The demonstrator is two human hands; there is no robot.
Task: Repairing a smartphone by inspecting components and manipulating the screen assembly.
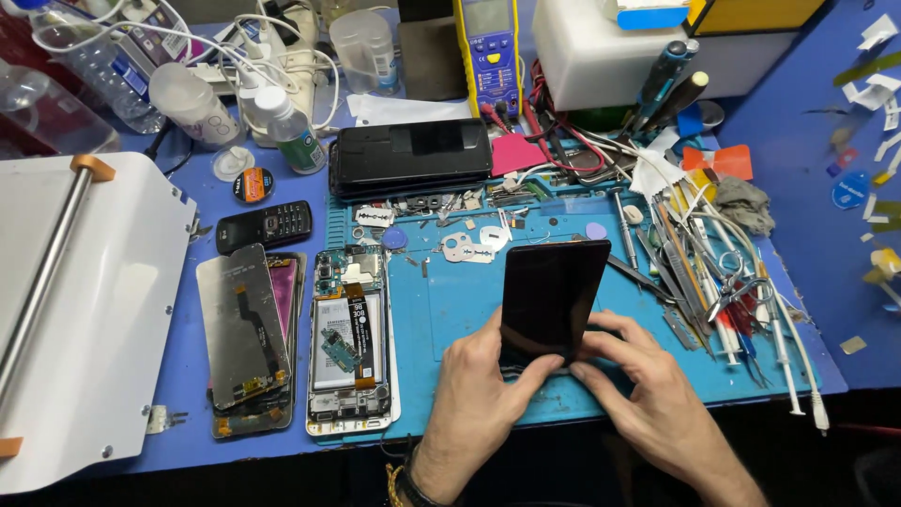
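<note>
The black phone screen [549, 296] stands tilted above the blue work mat [450, 310], near the middle of the view, its lower edge buried between both hands so the bottom corners cannot be made out. The left hand [479, 385] pinches that lower edge from about 7 o'clock, thumb against the glass. The right hand [648, 390] closes on it from 5 o'clock, fingertips curled underneath; whatever lies below the panel there is hidden. Both wrists are cut off by the bottom frame.

At 9 o'clock from the screen lies an opened phone body [349, 343], its board and battery exposed. Further toward 9 o'clock is a stack of loose display panels [246, 329], the lower ones mostly covered. A small black keypad phone [265, 225] sits at 10 o'clock. At 11 o'clock rests a dark flat device [411, 155].

At 3 o'clock a heap of tweezers and tools [713, 272] overlaps so thickly that single pieces are hard to separate. A yellow meter [488, 52] at 12 o'clock is cropped at the top. A white machine [84, 310] at far 9 o'clock runs off the left edge.
</note>
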